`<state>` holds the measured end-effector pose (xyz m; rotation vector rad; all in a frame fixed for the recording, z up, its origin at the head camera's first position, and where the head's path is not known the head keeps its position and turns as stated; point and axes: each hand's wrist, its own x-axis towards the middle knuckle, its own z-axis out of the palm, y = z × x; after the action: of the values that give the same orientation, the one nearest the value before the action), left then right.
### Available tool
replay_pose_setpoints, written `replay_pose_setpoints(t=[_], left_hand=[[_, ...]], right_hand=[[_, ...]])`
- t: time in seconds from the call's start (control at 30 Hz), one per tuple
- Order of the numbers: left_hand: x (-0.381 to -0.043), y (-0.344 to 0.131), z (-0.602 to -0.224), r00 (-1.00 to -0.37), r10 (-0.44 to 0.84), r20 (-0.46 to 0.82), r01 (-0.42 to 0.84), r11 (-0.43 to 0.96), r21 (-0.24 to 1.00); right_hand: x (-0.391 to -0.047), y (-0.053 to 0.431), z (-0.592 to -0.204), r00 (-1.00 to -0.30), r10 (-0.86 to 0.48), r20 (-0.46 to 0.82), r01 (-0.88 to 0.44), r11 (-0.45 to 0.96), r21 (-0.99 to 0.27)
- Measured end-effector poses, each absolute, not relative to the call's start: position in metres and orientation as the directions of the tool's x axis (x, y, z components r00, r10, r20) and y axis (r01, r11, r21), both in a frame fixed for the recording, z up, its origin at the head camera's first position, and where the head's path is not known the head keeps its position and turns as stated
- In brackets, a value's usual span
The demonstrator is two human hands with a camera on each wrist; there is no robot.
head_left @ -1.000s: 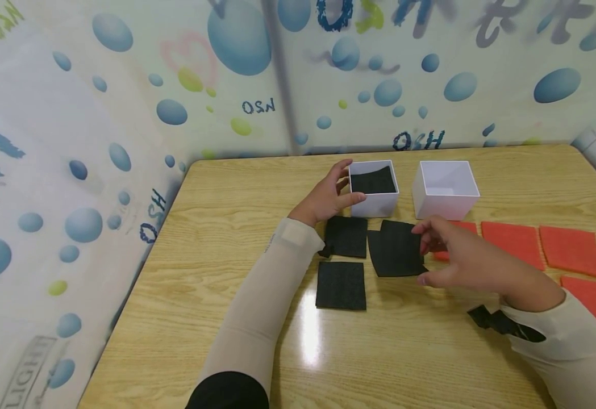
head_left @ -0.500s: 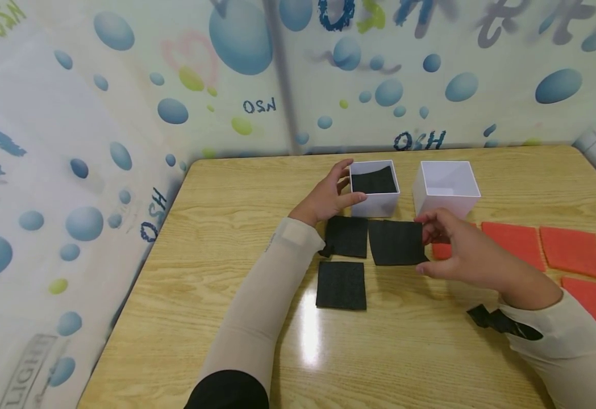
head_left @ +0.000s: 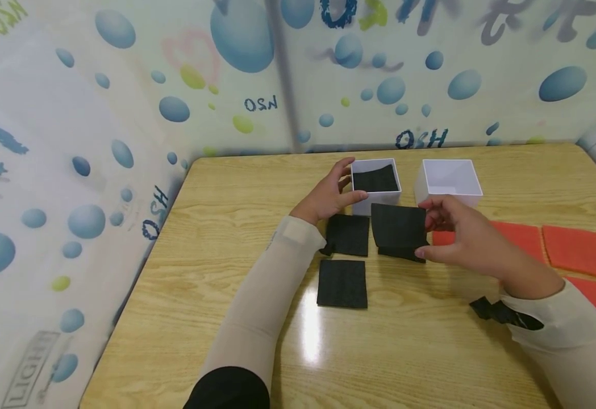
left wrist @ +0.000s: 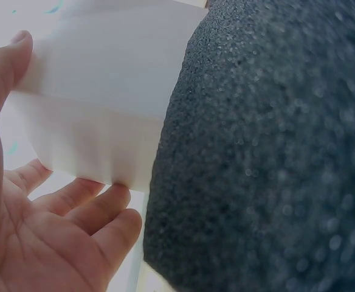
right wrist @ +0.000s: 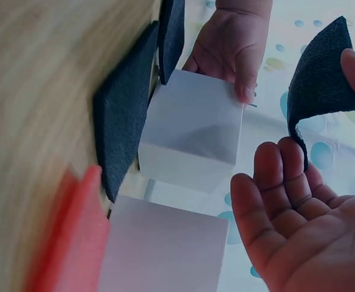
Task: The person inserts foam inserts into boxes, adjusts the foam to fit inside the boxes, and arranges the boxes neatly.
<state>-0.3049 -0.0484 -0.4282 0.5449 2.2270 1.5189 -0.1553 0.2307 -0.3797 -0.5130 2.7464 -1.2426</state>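
My left hand [head_left: 328, 196] holds a white square box [head_left: 374, 203] at its left side, thumb across the front and fingers behind. In the left wrist view, thumb and fingertips touch two sides of the box [left wrist: 98, 67]. A black felt-like square [head_left: 376, 179] stands inside it. My right hand [head_left: 461, 238] pinches another black square [head_left: 397, 223] by its right edge, raised in front of the box. This square [right wrist: 320, 73] bends between thumb and fingers in the right wrist view. A further black piece [head_left: 400, 251] shows beneath it.
Two more black squares [head_left: 347, 234] lie on the wooden table [head_left: 226, 227], near the left wrist. A second white box [head_left: 420, 190] stands to the right with nothing visible inside. Several red squares [head_left: 576, 251] lie at the right. A patterned sheet [head_left: 328, 68] hangs behind.
My right hand has risen and moved toward the back with the pinched black square, uncovering the piece below it. My left hand stays on the box.
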Motion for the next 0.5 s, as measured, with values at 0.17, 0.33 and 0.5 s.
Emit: replay_pose_setpoints(t=[0.17,0.33,0.5], left_hand=[[-0.306,-0.049,-0.428,-0.852,0.514,-0.097,0.093,0.332,0.939],[-0.305,-0.049,-0.429,-0.852,0.513,-0.108,0.074,0.322,0.944],[-0.305,-0.048,-0.430,-0.852,0.511,-0.110,0.073,0.325,0.943]], right_hand=[[-0.166,0.230,-0.371,-0.950,-0.309,0.038,-0.240,0.650,-0.721],[-0.177,0.230,-0.364,-0.957,-0.291,0.014,-0.209,0.652,-0.728],[-0.189,0.228,-0.358,-0.965,-0.261,-0.034,-0.152,0.657,-0.739]])
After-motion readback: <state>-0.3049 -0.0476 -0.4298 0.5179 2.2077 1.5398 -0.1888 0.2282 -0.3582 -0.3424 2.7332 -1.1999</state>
